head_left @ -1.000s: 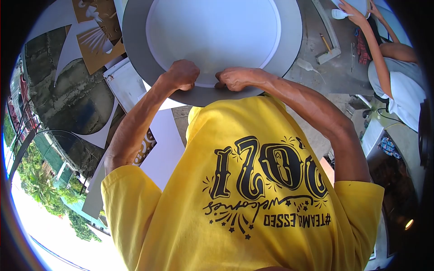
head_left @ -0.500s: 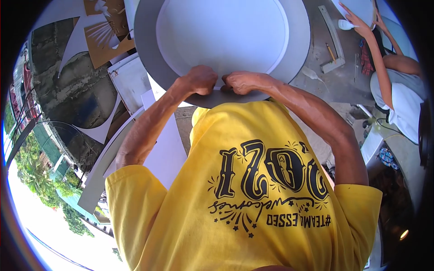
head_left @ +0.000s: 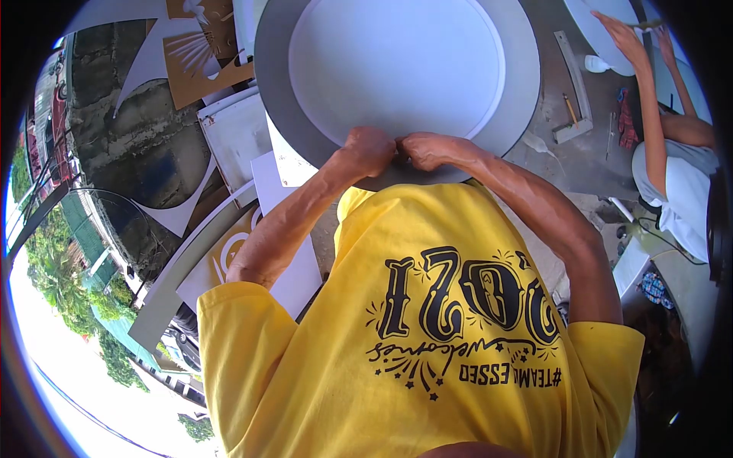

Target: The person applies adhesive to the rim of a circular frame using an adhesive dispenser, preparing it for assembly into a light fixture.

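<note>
A large round piece point(head_left: 397, 69) with a white inner disc and a wide grey rim point(head_left: 521, 72) lies in front of my body. My left hand point(head_left: 368, 151) is closed at the near part of the grey rim. Close beside it, my right hand point(head_left: 429, 150) is also closed at the rim. The knuckles of the two hands nearly meet. Whatever the fingers pinch is hidden beneath them.
At the right, a co-worker's hand point(head_left: 622, 38) is over a white curved piece. A pencil point(head_left: 570, 108) and an L-shaped strip point(head_left: 576, 84) lie on the grey table point(head_left: 561, 160). Cut white sheets point(head_left: 172, 217) and a brown sheet point(head_left: 187, 88) are at the left.
The whole view has shifted, so things appear farther right and lower. My left hand has moved closer to my right hand along the rim.
</note>
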Demonstrator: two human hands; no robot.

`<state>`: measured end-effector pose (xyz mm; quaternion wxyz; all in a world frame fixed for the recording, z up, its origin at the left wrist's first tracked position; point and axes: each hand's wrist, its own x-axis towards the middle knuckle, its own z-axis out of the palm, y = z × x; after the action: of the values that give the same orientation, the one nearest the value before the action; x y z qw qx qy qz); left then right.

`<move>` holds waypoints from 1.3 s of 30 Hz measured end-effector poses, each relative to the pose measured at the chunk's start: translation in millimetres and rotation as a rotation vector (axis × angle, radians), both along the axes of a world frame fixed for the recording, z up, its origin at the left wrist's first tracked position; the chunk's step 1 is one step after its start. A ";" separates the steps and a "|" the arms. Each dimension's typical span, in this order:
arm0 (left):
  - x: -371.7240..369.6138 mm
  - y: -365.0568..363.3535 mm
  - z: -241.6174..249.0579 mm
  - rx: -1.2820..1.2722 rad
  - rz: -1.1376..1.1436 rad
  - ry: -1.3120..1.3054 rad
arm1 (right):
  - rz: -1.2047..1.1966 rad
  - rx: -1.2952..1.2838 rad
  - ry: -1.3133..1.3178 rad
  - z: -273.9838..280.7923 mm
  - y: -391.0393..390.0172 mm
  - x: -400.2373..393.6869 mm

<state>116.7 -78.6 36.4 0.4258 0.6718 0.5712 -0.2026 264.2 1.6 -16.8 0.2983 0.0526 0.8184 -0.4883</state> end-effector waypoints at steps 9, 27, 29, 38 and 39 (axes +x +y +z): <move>-5.6 7.0 -5.1 -0.014 -0.051 -0.035 | 0.097 0.007 0.064 -4.5 10.4 3.8; -10.0 5.0 -3.6 -0.022 0.001 -0.064 | 0.312 0.112 -0.005 3.3 36.0 18.4; -9.0 4.6 -3.6 -0.018 -0.008 -0.057 | 0.265 0.104 -0.022 8.0 39.4 20.9; -9.0 5.7 -3.3 -0.029 -0.003 -0.059 | 0.186 0.199 -0.155 21.2 61.1 34.8; -8.8 4.8 -3.1 -0.029 -0.003 -0.053 | 0.161 0.216 -0.157 20.3 62.5 36.3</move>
<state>107.9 -73.8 33.3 0.4501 0.6715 0.5558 -0.1939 300.5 64.1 3.5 0.3924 0.0566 0.8418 -0.3664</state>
